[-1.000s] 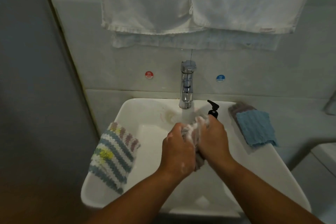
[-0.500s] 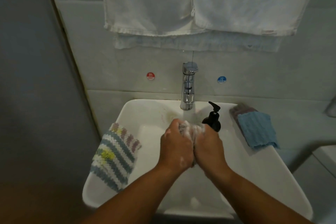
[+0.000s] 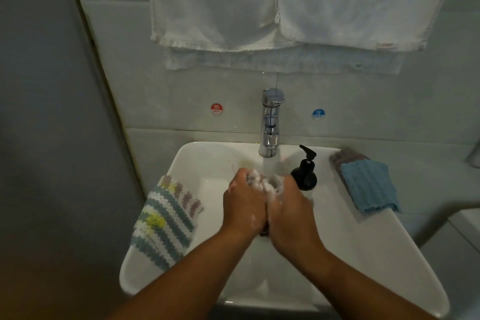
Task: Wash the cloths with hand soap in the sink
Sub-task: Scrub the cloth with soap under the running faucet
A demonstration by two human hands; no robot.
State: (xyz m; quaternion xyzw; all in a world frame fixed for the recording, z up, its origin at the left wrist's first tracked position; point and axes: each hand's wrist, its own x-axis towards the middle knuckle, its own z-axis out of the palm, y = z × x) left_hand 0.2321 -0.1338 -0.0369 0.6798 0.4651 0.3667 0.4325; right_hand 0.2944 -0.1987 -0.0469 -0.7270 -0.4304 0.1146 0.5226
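Observation:
Over the white sink, my left hand and my right hand are pressed side by side, both gripping a bunched, soapy grey cloth. Its foamy top sticks out between my knuckles, right under the running water from the chrome tap. Most of the cloth is hidden inside my fists. A black pump bottle of hand soap stands just right of my right hand. A striped knitted cloth drapes over the sink's left rim. A blue cloth lies on the right rim, on top of a grey-brown one.
White towels hang on the tiled wall above the tap. Red HOT and blue COLD stickers flank the tap. A grey wall or door closes in the left side. A white fixture sits at the lower right.
My hands have come level, shifted slightly toward the tap, with the cloth bunched tighter between them. The soap bottle, half hidden a second ago, is in full view. Water now runs onto the cloth.

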